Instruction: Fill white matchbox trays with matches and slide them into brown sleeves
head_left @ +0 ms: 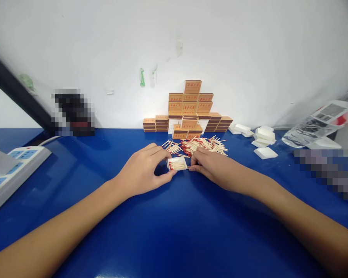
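A small white matchbox tray [177, 158], partly filled with red-tipped matches [178, 165], lies on the blue table. Thumb and fingers of my left hand [146, 170] grip it from its left end. Beside its right end, my right hand [210, 164] is closed in a pinch, and what looks like a match [188, 167] pokes out of the fingertips toward the tray. Just behind both hands spreads a pile of loose matches [203, 145], with a smaller cluster [171, 146] on its left.
Stacked matchboxes [190, 107] stand against the white wall behind the pile. Several white trays [265, 153] lie to the right, near a clear plastic bottle [310, 125]. A power strip [20, 164] is on the left, with a pixelated dark object [74, 112] farther back.
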The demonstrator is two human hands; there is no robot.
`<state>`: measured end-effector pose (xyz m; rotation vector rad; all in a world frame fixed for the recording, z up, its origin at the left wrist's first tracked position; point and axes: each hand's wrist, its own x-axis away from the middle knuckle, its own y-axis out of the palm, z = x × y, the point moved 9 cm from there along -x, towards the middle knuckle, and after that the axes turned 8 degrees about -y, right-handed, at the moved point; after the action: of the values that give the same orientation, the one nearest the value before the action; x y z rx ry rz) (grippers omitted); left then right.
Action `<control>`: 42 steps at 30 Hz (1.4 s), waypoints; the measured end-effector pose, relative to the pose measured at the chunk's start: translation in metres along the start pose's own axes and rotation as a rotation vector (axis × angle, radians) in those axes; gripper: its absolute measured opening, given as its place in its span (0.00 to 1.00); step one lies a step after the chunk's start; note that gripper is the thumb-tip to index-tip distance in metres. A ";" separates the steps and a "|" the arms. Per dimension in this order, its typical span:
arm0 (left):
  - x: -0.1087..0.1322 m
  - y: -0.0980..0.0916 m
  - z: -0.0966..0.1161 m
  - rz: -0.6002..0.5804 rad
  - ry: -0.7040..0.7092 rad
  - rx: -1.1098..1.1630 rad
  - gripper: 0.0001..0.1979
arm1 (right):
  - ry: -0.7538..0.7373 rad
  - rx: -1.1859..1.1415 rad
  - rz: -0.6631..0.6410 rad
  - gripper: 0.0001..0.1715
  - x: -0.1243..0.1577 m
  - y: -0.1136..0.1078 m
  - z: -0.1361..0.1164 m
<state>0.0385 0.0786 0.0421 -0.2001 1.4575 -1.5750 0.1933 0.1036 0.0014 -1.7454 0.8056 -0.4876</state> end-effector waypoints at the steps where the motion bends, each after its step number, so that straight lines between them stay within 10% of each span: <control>1: 0.000 0.000 0.000 -0.001 0.000 0.004 0.11 | -0.009 0.012 0.003 0.10 0.001 -0.001 0.001; 22: 0.003 0.014 0.005 -0.075 -0.048 0.122 0.10 | -0.202 0.256 0.193 0.13 0.005 -0.020 -0.039; 42: 0.003 0.014 0.002 -0.074 -0.054 0.091 0.11 | -0.134 0.181 0.025 0.11 0.004 -0.010 -0.027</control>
<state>0.0453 0.0772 0.0291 -0.2441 1.3477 -1.6791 0.1804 0.0846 0.0193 -1.5809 0.6665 -0.4096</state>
